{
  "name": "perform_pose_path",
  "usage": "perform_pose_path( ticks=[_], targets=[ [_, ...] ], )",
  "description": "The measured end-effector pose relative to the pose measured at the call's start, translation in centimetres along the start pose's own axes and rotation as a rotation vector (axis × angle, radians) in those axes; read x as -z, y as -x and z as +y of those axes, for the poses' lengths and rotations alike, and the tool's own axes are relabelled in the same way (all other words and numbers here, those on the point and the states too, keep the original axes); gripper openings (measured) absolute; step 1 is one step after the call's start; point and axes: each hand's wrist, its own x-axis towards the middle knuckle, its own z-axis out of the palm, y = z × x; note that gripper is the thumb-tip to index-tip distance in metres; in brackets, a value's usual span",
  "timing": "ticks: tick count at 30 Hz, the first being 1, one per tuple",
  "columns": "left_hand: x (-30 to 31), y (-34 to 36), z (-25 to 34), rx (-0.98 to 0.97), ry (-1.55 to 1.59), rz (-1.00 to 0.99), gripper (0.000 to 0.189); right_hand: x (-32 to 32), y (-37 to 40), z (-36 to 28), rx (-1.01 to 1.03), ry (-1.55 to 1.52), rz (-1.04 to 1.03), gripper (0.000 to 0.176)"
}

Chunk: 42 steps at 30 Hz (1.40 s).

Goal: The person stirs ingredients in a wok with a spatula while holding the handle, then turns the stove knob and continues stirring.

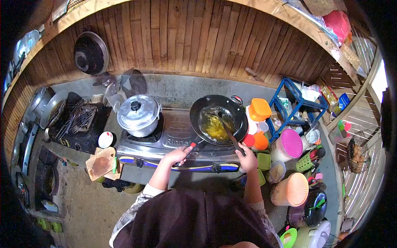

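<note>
A black wok (200, 108) rests on the right side of the gas stove (175, 130). Yellow food in oil (215, 127) lies in its bottom. My left hand (177, 156) is closed around the wok's long handle, with a red spot showing by the thumb. In my right hand (247, 160) is the dark handle of a spatula (230, 133), whose far end dips into the wok among the food. On the stove's left burner stands a lidded silver pot (138, 118).
To the right are an orange container (260, 109), a pink-lidded tub (291, 144), a peach canister (295, 189) and a blue rack (285, 103). A cutting board (100, 162) with a green-handled knife (114, 165) lies left of the stove. A blackened pan (91, 53) hangs on the wall.
</note>
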Motion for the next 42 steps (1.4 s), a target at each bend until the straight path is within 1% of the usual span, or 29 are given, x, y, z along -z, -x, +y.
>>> perform_pose_path(
  ticks=[1, 5, 7, 8, 10, 11, 13, 14, 16, 18, 20, 23, 26, 28, 32, 34, 35, 37, 38, 39, 41, 42],
  targets=[
    [0.0, -0.1, -0.1, 0.0, -0.001, -0.001, 0.047, 0.1, 0.3, -0.2, 0.012, 0.003, 0.008, 0.037],
    [0.1, -0.6, -0.5, -0.01, -0.033, 0.0, 0.046, 0.1, 1.0, 5.1, -0.011, 0.112, 0.026, 0.036],
    [0.1, -0.5, -0.4, -0.02, -0.023, -0.008, 0.046, 0.7, 1.9, 6.2, 0.097, 0.034, 0.066, 0.036],
    [0.1, -0.4, -0.3, -0.014, -0.025, 0.0, 0.047, 1.1, 2.4, 6.8, 0.095, 0.034, 0.067, 0.036],
    [0.1, -0.3, -0.1, -0.007, -0.027, 0.006, 0.048, 2.0, 3.2, 6.6, 0.323, 0.012, 0.148, 0.033],
    [0.1, -0.2, 0.0, -0.003, -0.021, 0.003, 0.048, 2.5, 3.9, 6.5, 0.32, 0.012, 0.149, 0.033],
    [0.1, -0.2, -0.1, -0.002, -0.02, -0.001, 0.049, 4.8, 5.7, 3.0, -0.13, -0.107, -0.062, 0.033],
    [0.1, -0.2, -0.1, -0.006, -0.027, 0.004, 0.049, 5.3, 6.2, 2.5, -0.128, -0.107, -0.057, 0.033],
    [0.2, -0.4, -0.1, -0.014, -0.038, 0.008, 0.049, 6.3, 7.5, 2.0, -0.263, -0.079, -0.024, 0.031],
    [0.4, -0.5, -0.2, -0.007, -0.059, -0.006, 0.05, 7.7, 8.2, -0.7, -0.303, -0.043, -0.004, 0.03],
    [0.6, -0.7, -0.4, -0.004, -0.076, -0.012, 0.051, 8.5, 8.8, -1.7, -0.344, -0.007, 0.016, 0.029],
    [0.6, -0.9, -0.5, -0.003, -0.095, -0.012, 0.052, 9.7, 9.4, -2.1, -0.329, -0.02, 0.041, 0.03],
    [0.6, -0.9, -0.4, -0.005, -0.103, -0.007, 0.054, 10.9, 9.8, -4.2, -0.309, 0.028, 0.061, 0.029],
    [0.6, -0.7, -0.3, -0.003, -0.107, -0.009, 0.054, 11.2, 10.0, -4.9, -0.267, 0.122, 0.096, 0.031],
    [0.2, 0.0, 0.2, -0.012, -0.099, 0.003, 0.056, 10.8, 9.5, -3.9, -0.22, 0.109, 0.15, 0.03],
    [0.1, 0.1, 0.4, -0.017, -0.088, 0.011, 0.056, 10.5, 8.7, -6.8, -0.368, 0.068, 0.049, 0.029],
    [0.1, 0.1, 0.4, -0.011, -0.089, 0.016, 0.055, 10.0, 8.6, -6.1, -0.365, 0.069, 0.046, 0.029],
    [0.0, 0.0, 0.3, -0.004, -0.09, 0.02, 0.055, 7.5, 8.2, -2.4, -0.358, -0.04, 0.046, 0.027],
    [-0.1, -0.1, 0.1, -0.016, -0.072, 0.024, 0.055, 6.3, 8.1, -1.0, -0.315, 0.037, 0.055, 0.029],
    [-0.1, -0.2, -0.1, -0.028, -0.054, 0.029, 0.054, 5.0, 8.1, 0.3, -0.315, 0.037, 0.055, 0.029],
    [-0.2, -0.2, -0.1, -0.027, -0.057, 0.028, 0.053, 2.4, 7.7, 2.7, -0.127, -0.13, 0.049, 0.031],
    [-0.2, -0.2, -0.1, -0.026, -0.061, 0.026, 0.053, 1.8, 7.1, 3.0, 0.072, -0.019, 0.031, 0.034]
  ],
)
